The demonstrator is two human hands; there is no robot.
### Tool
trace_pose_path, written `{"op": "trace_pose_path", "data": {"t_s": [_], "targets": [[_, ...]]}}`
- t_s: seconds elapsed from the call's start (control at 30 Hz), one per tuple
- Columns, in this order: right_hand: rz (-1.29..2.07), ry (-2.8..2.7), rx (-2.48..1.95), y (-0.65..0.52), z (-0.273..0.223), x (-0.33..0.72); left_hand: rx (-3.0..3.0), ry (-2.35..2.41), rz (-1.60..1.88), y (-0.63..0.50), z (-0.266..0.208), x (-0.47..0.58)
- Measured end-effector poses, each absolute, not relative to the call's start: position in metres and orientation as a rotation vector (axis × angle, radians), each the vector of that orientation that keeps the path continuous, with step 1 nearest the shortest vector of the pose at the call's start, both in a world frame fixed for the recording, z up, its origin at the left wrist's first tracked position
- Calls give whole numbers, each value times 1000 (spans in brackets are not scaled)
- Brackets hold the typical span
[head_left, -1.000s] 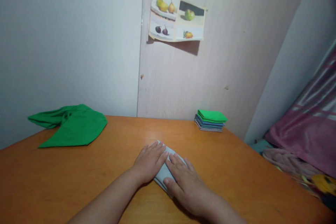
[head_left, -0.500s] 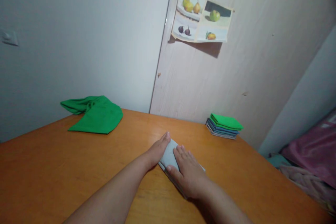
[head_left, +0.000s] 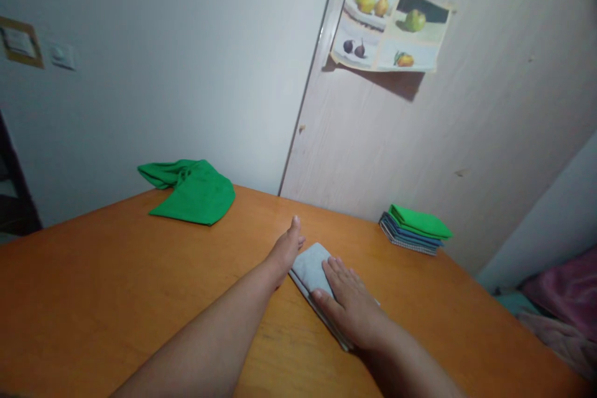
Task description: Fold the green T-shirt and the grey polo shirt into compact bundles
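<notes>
A folded light grey cloth [head_left: 311, 267] lies on the table in front of me. My right hand [head_left: 351, 300] rests flat on top of it, fingers stretched out, covering its right part. My left hand [head_left: 285, 253] is beside the cloth's left corner, thumb pointing up and fingers partly hidden behind the palm. It is open and holds nothing; whether it still touches the cloth's edge I cannot tell.
The orange-brown wooden table [head_left: 186, 280] reaches the wall. At its far left lies a crumpled green cloth [head_left: 200, 196]. Toward the back right sits a stack of folded cloths [head_left: 415, 233], bright green on top. A fruit picture [head_left: 392, 28] hangs above.
My left hand has come away from the grey cloth's top left side, its thumb now raised. My right hand stays flat on the cloth. The camera view has turned slightly left.
</notes>
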State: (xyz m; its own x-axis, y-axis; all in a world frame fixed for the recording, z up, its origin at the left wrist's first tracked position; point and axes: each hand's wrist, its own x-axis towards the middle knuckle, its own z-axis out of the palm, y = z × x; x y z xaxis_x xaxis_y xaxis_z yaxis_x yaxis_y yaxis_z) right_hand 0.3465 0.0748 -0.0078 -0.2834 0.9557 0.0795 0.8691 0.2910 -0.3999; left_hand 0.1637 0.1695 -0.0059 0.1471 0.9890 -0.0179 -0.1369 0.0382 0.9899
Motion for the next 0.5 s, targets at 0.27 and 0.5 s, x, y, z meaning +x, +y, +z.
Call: {"op": "trace_pose_path", "data": {"t_s": [0.27,0.5], "targets": [[581,-1577,-1486,86,-6,385,1661,1159,1339,169,-8,165],[486,-1597,-1440,58,-20,418,2021,848,1124,128,15,179]]}}
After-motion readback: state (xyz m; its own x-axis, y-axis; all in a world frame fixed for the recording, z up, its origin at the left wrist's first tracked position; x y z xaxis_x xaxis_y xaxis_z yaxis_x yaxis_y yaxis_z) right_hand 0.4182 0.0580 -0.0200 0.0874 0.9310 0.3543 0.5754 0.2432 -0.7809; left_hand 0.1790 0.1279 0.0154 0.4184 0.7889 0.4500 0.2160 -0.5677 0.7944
